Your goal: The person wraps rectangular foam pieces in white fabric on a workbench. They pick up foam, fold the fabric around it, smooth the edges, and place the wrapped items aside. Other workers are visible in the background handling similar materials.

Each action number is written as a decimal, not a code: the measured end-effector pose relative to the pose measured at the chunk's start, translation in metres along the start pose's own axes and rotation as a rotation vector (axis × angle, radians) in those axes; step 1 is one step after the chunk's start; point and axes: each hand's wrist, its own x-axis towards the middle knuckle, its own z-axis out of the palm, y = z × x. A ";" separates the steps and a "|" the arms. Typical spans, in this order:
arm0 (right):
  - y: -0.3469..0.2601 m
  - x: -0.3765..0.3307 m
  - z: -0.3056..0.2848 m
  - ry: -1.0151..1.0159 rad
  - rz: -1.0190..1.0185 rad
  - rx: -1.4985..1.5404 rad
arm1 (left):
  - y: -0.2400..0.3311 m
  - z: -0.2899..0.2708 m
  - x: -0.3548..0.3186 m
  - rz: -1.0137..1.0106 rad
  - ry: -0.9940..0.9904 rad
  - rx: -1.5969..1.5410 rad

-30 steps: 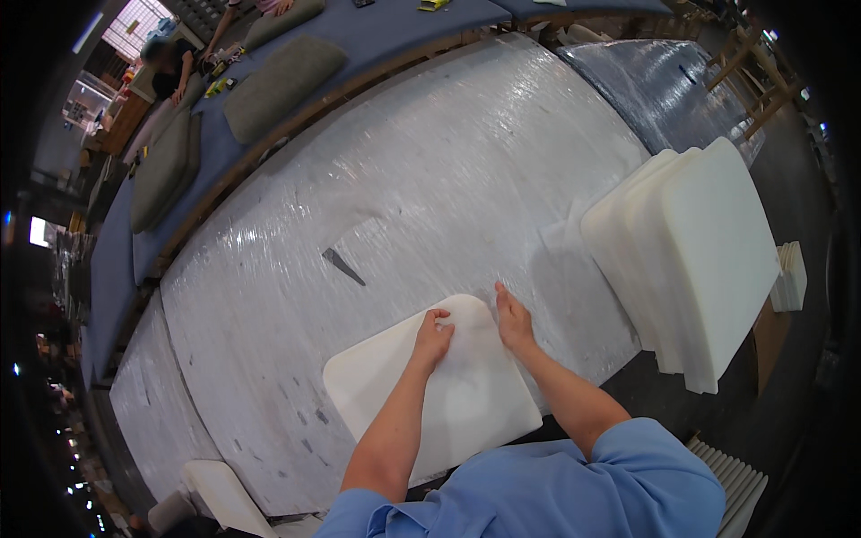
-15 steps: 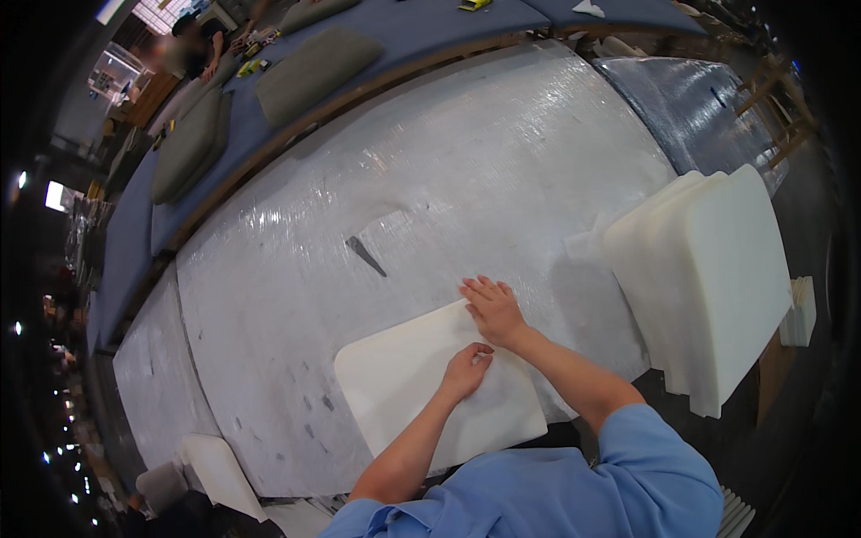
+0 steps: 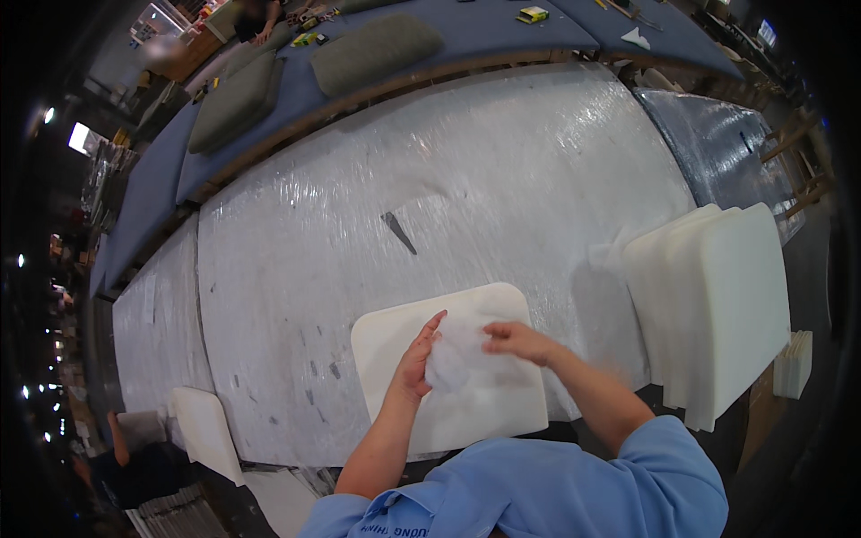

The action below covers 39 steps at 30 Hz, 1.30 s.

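Observation:
A tuft of white fluffy wadding is between my hands, above a cream foam cushion pad with rounded corners. My left hand holds the wadding against its palm and fingers, thumb side up. At the tuft's right end, my right hand has its fingers bent together on a thin, blurred edge of the wadding. The pad lies flat at the near edge of a large table covered with shiny clear film over a pale surface.
Several white foam pads stand stacked at the right. A dark grey strip lies mid-table. Beyond is a blue-topped table with grey-green cushions. Another foam pad leans at the lower left near a person; another person is far left.
My hands have lifted from the pad and moved apart, with white wadding now showing between them. The view has shifted, and a person's arm has appeared at the lower left.

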 end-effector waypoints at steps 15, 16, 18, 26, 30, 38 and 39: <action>0.015 -0.075 0.030 0.061 -0.217 0.305 | -0.042 0.033 -0.087 -0.115 0.069 0.500; 0.018 -0.079 0.036 0.022 -0.227 0.279 | -0.056 0.041 -0.089 -0.082 0.071 0.529; 0.026 -0.089 0.047 -0.039 -0.218 0.232 | -0.076 0.048 -0.089 0.018 0.177 0.467; 0.053 -0.139 0.058 -0.116 -0.099 0.179 | -0.102 0.086 -0.117 0.121 0.375 0.206; 0.065 -0.152 0.063 -0.096 -0.166 0.070 | -0.132 0.089 -0.125 0.049 0.311 0.314; 0.085 -0.173 0.062 -0.018 -0.169 -0.006 | -0.169 0.104 -0.123 -0.001 0.205 0.276; 0.087 -0.175 0.062 -0.018 -0.174 0.001 | -0.172 0.103 -0.123 0.019 0.227 0.278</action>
